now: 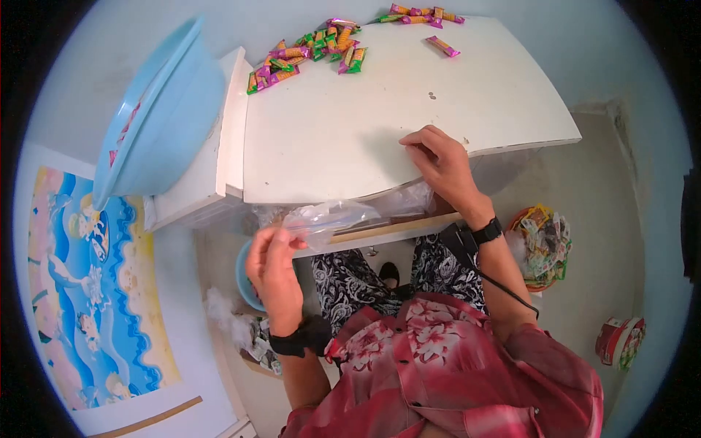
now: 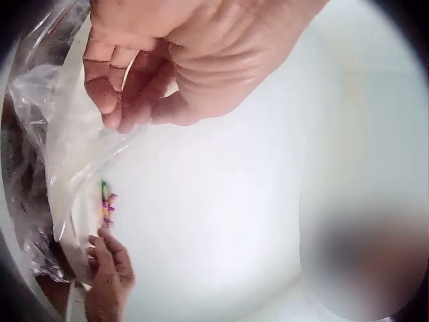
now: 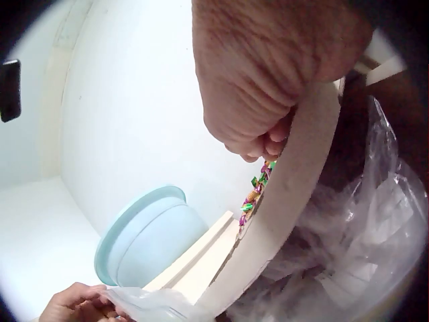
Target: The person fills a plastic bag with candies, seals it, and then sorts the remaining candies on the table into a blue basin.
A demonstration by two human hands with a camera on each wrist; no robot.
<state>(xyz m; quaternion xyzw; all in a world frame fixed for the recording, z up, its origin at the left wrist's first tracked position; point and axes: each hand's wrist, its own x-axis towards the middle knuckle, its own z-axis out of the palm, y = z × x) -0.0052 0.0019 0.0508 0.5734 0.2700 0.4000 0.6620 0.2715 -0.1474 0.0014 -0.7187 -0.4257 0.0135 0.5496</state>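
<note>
My left hand (image 1: 276, 271) pinches the edge of a clear plastic bag (image 1: 339, 216) between thumb and fingertips, just in front of the white tabletop (image 1: 321, 146). In the left wrist view the bag (image 2: 74, 161) hangs thin and see-through from those fingertips. Over the front edge of the tabletop, toward the right, is my right hand (image 1: 447, 171), its fingers loosely bent with nothing visible in them. Small wrapped snacks (image 1: 292, 52) in purple, green and orange lie piled along the far left edge.
More wrapped snacks (image 1: 416, 16) lie at the back, and a single one (image 1: 442, 47) nearby. A large blue basin (image 1: 157, 117) stands tilted at left. More clear plastic (image 3: 342, 248) fills the space below the tabletop edge. A basket of wrappers (image 1: 544, 248) and a red tub (image 1: 619, 342) stand on the floor.
</note>
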